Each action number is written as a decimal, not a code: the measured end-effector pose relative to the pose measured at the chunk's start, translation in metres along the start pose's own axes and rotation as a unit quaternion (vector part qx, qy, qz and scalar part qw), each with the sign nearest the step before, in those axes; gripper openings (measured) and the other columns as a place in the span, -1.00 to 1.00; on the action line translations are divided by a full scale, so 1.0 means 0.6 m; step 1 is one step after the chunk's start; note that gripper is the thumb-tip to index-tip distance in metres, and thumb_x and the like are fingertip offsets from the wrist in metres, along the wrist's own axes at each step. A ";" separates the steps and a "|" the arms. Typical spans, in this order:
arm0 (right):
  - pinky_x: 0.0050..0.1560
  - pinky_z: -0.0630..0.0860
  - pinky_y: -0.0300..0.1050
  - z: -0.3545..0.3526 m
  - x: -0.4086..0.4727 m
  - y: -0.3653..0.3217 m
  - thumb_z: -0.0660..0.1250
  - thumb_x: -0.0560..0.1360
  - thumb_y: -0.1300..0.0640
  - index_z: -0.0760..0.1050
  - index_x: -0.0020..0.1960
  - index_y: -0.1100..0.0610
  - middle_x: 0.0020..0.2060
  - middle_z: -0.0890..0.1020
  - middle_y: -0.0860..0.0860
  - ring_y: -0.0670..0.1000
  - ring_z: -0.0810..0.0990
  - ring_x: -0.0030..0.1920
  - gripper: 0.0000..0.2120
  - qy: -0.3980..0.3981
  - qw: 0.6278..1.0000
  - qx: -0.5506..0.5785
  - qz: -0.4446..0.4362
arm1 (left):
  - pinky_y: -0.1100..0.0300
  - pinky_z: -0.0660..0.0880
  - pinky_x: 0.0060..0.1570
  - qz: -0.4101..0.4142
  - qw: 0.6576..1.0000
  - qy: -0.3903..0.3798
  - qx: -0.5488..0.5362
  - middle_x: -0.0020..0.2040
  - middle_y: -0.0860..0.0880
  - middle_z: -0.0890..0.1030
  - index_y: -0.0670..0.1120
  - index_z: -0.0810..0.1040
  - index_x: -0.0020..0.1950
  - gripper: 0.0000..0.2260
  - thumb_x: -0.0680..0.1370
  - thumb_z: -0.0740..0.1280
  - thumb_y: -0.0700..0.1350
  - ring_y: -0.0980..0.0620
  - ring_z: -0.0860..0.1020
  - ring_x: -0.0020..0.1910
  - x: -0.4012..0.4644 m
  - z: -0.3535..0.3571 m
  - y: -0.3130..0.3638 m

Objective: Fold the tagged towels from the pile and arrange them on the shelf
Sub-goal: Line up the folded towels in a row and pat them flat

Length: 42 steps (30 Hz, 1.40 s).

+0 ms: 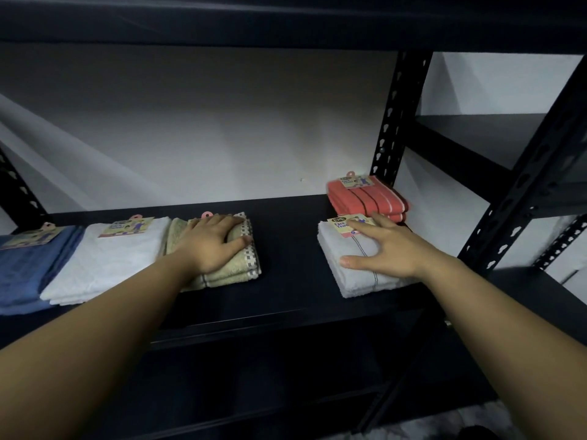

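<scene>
L hand point(212, 241) flat on beige towel point(222, 265), R hand point(386, 247) on grey towel point(355, 274) (fingers spread, gripping nothing).

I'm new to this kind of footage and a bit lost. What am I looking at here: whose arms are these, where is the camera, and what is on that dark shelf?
There is no machine here: a person works with two bare hands, and the single picture comes from a wide-angle camera worn on their head, looking forward and down.

On the black metal shelf lie five folded towels, each with a paper tag. From the left: a blue folded towel, a white folded towel, then a beige folded towel with a checked edge. Further right lies a pale grey folded towel with a thin stripe, and behind it a coral-red striped folded towel.

The left hand rests on the beige towel, thumb along its side. The right hand lies with fingers spread flat on the grey towel. Neither hand lifts anything.
</scene>
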State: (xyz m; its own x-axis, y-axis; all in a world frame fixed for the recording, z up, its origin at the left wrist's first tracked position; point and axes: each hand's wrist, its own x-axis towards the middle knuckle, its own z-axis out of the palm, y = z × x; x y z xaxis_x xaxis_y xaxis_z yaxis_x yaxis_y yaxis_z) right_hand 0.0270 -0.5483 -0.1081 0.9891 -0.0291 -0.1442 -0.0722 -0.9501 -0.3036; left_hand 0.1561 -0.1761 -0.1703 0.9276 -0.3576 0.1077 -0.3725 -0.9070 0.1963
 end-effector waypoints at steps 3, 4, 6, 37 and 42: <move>0.60 0.14 0.13 0.015 0.001 0.004 0.22 0.05 -0.78 0.07 0.57 -0.47 0.69 -0.07 -0.08 0.10 0.04 0.67 0.14 0.020 0.999 0.047 0.007 | -0.19 0.11 0.55 0.000 1.000 0.002 -0.003 0.57 0.03 0.37 0.20 0.28 0.56 -0.24 0.48 -0.10 0.54 -0.10 0.26 0.57 -0.001 0.001 -0.001; 0.59 0.15 0.13 0.019 0.003 0.001 0.23 0.05 -0.78 0.08 0.57 -0.46 0.69 -0.06 -0.07 0.09 0.05 0.67 0.14 0.030 0.998 0.054 0.010 | -0.19 0.11 0.56 -0.001 1.000 0.003 -0.005 0.57 0.03 0.37 0.21 0.28 0.56 -0.25 0.48 -0.09 0.54 -0.10 0.26 0.58 -0.001 0.002 -0.001; 0.60 0.17 0.14 0.024 0.010 -0.005 0.27 0.07 -0.76 0.10 0.57 -0.44 0.69 -0.03 -0.07 0.10 0.07 0.66 0.13 0.044 0.997 0.066 0.014 | -0.18 0.11 0.56 -0.003 1.000 0.004 -0.008 0.57 0.03 0.37 0.22 0.28 0.56 -0.26 0.48 -0.09 0.54 -0.10 0.25 0.58 0.000 0.002 -0.002; 0.60 -0.03 0.22 0.089 0.130 -0.220 0.14 0.26 -0.72 -0.03 0.66 -0.26 0.69 -0.10 0.10 0.18 -0.15 0.68 0.11 -0.001 0.999 0.003 -0.042 | -0.04 -0.09 0.62 -0.006 0.998 -0.035 -0.044 0.66 0.04 0.21 0.12 0.15 0.66 -0.28 0.54 -0.05 0.37 0.07 0.06 0.65 -0.025 -0.025 0.022; 0.60 -0.04 0.22 0.093 0.124 -0.222 0.12 0.29 -0.71 -0.04 0.67 -0.22 0.69 -0.11 0.10 0.17 -0.18 0.67 0.09 0.003 0.999 -0.003 -0.040 | -0.03 -0.10 0.62 0.000 0.998 -0.036 -0.041 0.66 0.05 0.20 0.11 0.13 0.67 -0.32 0.56 -0.07 0.31 0.07 0.04 0.66 -0.025 -0.023 0.023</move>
State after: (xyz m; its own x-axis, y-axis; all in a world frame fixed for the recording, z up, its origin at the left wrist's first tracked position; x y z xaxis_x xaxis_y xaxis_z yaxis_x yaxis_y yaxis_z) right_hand 0.1033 -0.4064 -0.1309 0.9924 0.0456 -0.1145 0.0082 -0.9513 -0.3082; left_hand 0.1367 -0.1805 -0.1555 0.9261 -0.3754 0.0380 -0.3707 -0.8866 0.2766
